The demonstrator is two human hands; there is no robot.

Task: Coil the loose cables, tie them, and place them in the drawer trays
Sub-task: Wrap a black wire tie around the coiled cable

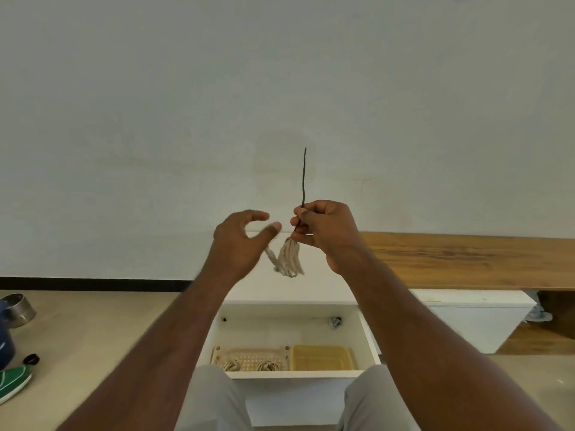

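Observation:
My right hand (323,228) pinches a thin black tie wire (304,178) that sticks straight up, and a coiled beige cable (290,259) hangs from its fingers. Just left of the coil, my left hand (241,241) is blurred, fingers apart and curled, holding nothing. Both hands are raised in front of the white wall. Below them the white drawer (367,334) is pulled out. It holds a beige perforated tray (249,353) with two coiled beige cables (232,365) (267,366) and, to its right, a yellow tray (322,357).
A wooden bench top (466,259) runs along the right above white cabinets. On the floor at left lie a metal bowl (18,309), a dark blue object, a green shoe (14,381) and a small black cap (31,359). My knees flank the drawer front.

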